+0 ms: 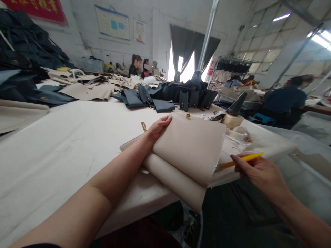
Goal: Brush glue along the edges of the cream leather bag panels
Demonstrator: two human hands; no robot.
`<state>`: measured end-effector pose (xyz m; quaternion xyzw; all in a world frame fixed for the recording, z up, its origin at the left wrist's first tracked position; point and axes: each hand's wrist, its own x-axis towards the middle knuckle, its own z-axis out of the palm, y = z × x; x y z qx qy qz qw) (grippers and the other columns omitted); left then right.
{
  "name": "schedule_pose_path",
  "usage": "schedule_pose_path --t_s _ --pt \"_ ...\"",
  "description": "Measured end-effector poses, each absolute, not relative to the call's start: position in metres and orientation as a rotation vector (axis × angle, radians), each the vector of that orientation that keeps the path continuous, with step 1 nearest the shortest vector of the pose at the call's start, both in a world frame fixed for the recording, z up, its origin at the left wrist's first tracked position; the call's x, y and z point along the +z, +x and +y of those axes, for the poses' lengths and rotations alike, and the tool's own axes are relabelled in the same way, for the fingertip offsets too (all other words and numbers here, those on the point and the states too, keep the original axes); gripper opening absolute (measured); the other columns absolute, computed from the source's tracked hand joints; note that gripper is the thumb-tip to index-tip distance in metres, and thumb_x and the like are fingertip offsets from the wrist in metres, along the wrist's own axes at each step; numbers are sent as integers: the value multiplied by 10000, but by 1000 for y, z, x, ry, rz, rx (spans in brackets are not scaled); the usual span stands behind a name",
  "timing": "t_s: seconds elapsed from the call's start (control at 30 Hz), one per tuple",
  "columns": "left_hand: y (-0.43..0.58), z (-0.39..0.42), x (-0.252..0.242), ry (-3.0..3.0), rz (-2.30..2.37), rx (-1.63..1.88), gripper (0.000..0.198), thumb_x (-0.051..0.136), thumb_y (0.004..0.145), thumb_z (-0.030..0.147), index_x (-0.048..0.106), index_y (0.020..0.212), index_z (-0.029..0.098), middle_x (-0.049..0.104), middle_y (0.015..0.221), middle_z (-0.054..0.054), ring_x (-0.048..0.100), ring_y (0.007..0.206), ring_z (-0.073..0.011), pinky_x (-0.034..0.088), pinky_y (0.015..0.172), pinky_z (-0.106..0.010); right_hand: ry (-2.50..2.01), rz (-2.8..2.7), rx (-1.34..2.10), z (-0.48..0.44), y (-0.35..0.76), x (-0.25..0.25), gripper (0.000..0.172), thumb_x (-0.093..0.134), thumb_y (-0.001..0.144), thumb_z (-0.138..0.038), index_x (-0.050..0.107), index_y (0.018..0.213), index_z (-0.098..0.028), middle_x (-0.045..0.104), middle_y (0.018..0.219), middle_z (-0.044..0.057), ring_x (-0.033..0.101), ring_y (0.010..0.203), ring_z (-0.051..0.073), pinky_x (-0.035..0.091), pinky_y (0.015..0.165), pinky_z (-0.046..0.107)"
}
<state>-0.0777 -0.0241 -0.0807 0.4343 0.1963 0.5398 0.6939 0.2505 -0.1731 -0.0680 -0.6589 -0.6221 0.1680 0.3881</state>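
Pressing down on a beige leather bag (187,151) at twelve o'clock on the white bench (51,151), the left hand (160,128) lies flat, its fingers close together and not gripping. At the bag's three o'clock, the right hand (258,172) pinches a yellow pencil (241,160) between its fingers. A gold clasp (188,116) sits at the bag's top edge.

Left hand (159,127) is flat on a folded beige leather bag (188,148) with a gold clasp (188,116), right hand (258,172) pinching a yellow pen (243,160) just beside it. Navy bag pieces (165,96) sit further along the white worktable (51,165), and co-workers (287,100) are working beyond.
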Motion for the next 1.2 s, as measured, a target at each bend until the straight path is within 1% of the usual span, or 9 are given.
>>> schedule_pose_path --t_s 0.13,0.27,0.37,0.5,0.67,0.8,0.9,1.03,1.2 --pt "-78 -23 -82 969 426 1201 262 842 663 236 669 822 121 713 685 -27 657 562 -142 529 592 -243 -1532 -1440 226 -152 260 -75 706 622 639 -863 675 800 -177 631 613 63 597 530 222 473 504 315" --pt "-78 -23 -82 971 419 1214 270 839 666 232 674 850 123 721 699 -28 666 579 -143 539 596 -240 -1466 -1456 192 -138 266 -93 684 645 648 -842 670 849 -189 680 754 75 638 631 240 502 602 339" --pt "-78 -22 -83 969 429 1212 251 826 687 233 664 844 123 714 691 -23 663 569 -137 535 586 -235 -1488 -1493 226 -136 267 -101 666 636 676 -832 680 851 -191 675 723 62 634 607 235 486 592 336" --pt "-78 -23 -83 969 437 1202 229 812 708 232 657 837 123 710 688 -22 664 568 -138 537 599 -240 -1581 -1503 242 -144 265 -90 647 615 692 -833 680 748 -192 603 567 39 558 482 201 428 511 316" --pt "-78 -25 -82 971 448 1218 195 785 736 221 664 851 121 712 687 -28 667 588 -146 537 631 -252 -1724 -1564 356 -171 249 -71 717 535 614 -922 644 609 -213 599 559 58 569 499 212 433 511 327" --pt "-78 -25 -82 988 461 1228 174 767 745 222 660 836 119 710 684 -29 662 580 -141 519 608 -239 -1669 -1607 493 -203 234 -71 694 565 610 -906 645 596 -216 557 504 48 514 427 192 428 452 319" --pt "-79 -24 -82 999 476 1223 186 765 750 238 660 849 120 716 702 -42 689 638 -165 529 637 -250 -1619 -1607 570 -218 229 -73 663 593 628 -876 672 632 -218 545 488 36 488 399 185 418 422 311" --pt "-82 -27 -80 1019 466 1224 214 773 744 258 672 879 125 728 725 -45 709 692 -179 547 675 -257 -1731 -1549 398 -208 233 -68 675 538 581 -892 651 569 -227 568 506 55 533 441 213 427 489 341" --pt "-88 -40 -79 1051 462 1213 248 812 699 251 687 868 120 732 701 -35 682 594 -148 551 611 -229 -1821 -1501 345 -189 238 -62 674 464 573 -873 631 544 -220 595 540 76 588 523 248 440 594 375"
